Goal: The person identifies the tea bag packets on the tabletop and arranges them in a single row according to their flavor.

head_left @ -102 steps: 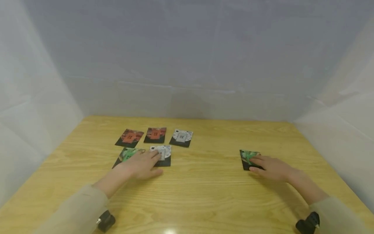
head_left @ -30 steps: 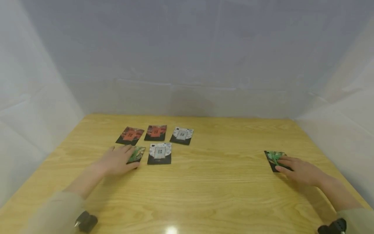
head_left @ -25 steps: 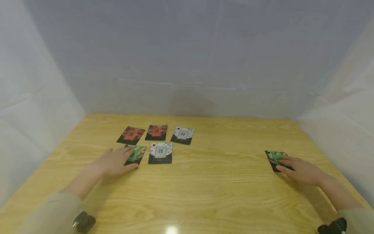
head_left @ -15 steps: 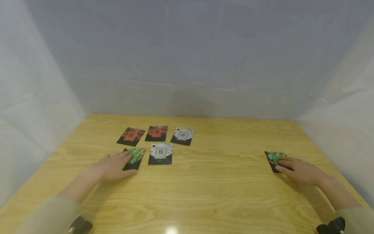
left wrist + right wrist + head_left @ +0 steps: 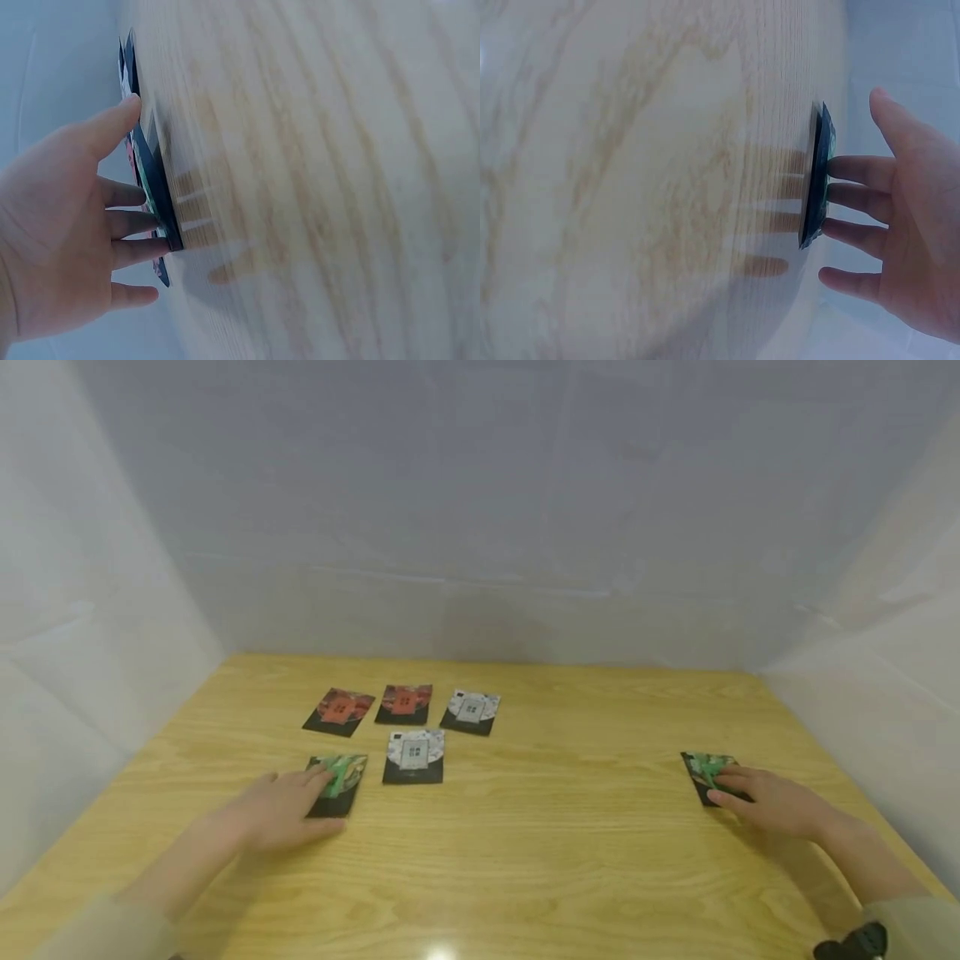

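My left hand (image 5: pixel 279 814) reaches out flat, its fingertips on a green-and-black flat packet (image 5: pixel 332 802) at the left of the table. In the left wrist view, the fingers of the left hand (image 5: pixel 67 225) are nearly straight against that packet's printed face, thumb held apart. Far to the right, my right hand (image 5: pixel 783 806) rests straight fingertips on a second green-and-black packet (image 5: pixel 696 767). The right wrist view has this packet (image 5: pixel 821 180) lying flat under the fingers of the right hand (image 5: pixel 922 225), which partly cover its face in the head view.
Two red-and-black packets (image 5: pixel 339 711) (image 5: pixel 404 703) and a white-and-black packet (image 5: pixel 471 711) form a back row on the wooden table (image 5: pixel 555 827). Another white-and-black packet (image 5: pixel 414 756) lies in front of them. Pale sheeting (image 5: pixel 480 510) encloses the back and sides.
The left hand has gone from the white packet to the left green one and drawn it nearer my body. Earlier, the right hand slid its green packet rightward; lately it stays still.
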A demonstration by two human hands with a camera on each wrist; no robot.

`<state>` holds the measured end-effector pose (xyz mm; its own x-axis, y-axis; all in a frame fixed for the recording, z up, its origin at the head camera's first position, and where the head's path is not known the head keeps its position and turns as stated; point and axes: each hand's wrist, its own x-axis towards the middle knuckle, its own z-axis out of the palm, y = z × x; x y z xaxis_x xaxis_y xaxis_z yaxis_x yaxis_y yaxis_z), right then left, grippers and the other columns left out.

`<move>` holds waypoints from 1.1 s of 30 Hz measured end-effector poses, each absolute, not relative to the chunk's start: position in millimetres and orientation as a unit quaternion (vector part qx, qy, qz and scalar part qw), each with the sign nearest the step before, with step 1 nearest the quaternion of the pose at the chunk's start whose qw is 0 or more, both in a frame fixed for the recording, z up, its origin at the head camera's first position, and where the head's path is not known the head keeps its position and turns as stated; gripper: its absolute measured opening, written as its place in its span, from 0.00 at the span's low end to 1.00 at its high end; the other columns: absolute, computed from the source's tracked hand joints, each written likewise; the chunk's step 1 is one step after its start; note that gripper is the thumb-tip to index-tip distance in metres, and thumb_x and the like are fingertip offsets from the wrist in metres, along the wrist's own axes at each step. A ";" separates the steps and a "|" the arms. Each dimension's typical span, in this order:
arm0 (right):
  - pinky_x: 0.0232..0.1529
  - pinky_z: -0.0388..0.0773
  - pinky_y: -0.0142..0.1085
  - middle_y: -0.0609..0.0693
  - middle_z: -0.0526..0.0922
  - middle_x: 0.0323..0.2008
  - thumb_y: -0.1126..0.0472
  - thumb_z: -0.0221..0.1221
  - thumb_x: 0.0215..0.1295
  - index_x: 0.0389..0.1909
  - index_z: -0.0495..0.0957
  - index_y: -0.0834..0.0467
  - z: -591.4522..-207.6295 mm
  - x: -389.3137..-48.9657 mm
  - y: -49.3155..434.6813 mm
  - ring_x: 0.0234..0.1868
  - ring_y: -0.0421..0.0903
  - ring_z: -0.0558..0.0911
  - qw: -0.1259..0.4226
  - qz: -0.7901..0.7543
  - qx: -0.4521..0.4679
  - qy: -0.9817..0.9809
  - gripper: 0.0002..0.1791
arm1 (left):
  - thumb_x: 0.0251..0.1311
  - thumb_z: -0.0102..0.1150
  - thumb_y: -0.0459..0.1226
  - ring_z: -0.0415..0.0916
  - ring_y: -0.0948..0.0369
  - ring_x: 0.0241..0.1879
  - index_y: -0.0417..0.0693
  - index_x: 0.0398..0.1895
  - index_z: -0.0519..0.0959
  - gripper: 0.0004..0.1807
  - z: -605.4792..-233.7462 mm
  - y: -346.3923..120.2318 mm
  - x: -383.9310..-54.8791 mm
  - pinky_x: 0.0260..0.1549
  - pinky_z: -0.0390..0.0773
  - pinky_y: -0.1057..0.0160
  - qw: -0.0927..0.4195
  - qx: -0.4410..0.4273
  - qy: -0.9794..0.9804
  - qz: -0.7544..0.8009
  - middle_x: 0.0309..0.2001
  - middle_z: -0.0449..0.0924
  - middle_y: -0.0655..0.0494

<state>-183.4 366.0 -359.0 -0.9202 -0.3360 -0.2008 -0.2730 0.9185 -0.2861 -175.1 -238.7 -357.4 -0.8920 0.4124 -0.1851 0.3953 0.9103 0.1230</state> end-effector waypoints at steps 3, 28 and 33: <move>0.51 0.61 0.66 0.76 0.59 0.61 0.43 0.46 0.69 0.60 0.65 0.74 -361.0 -183.0 365.3 0.59 0.75 0.60 0.121 -0.126 -0.154 0.973 0.37 | 0.55 0.45 0.67 0.57 0.35 0.61 0.28 0.62 0.63 0.50 -358.0 -237.2 -171.4 0.55 0.54 0.31 0.101 0.211 0.971 0.042 0.63 0.58 0.30; 0.52 0.62 0.65 0.76 0.62 0.59 0.43 0.47 0.69 0.58 0.67 0.74 -360.1 -183.2 364.1 0.58 0.74 0.62 0.095 -0.120 -0.161 0.975 0.36 | 0.54 0.47 0.67 0.56 0.40 0.64 0.36 0.65 0.64 0.48 -342.7 -191.1 -142.6 0.59 0.53 0.36 0.172 0.286 0.943 0.014 0.66 0.58 0.36; 0.52 0.62 0.65 0.76 0.62 0.59 0.44 0.46 0.69 0.58 0.67 0.74 -361.2 -182.5 364.1 0.58 0.74 0.62 0.094 -0.120 -0.165 0.975 0.35 | 0.54 0.46 0.67 0.53 0.43 0.66 0.38 0.66 0.63 0.48 -342.2 -179.7 -141.3 0.62 0.50 0.40 0.177 0.285 0.942 0.015 0.67 0.56 0.39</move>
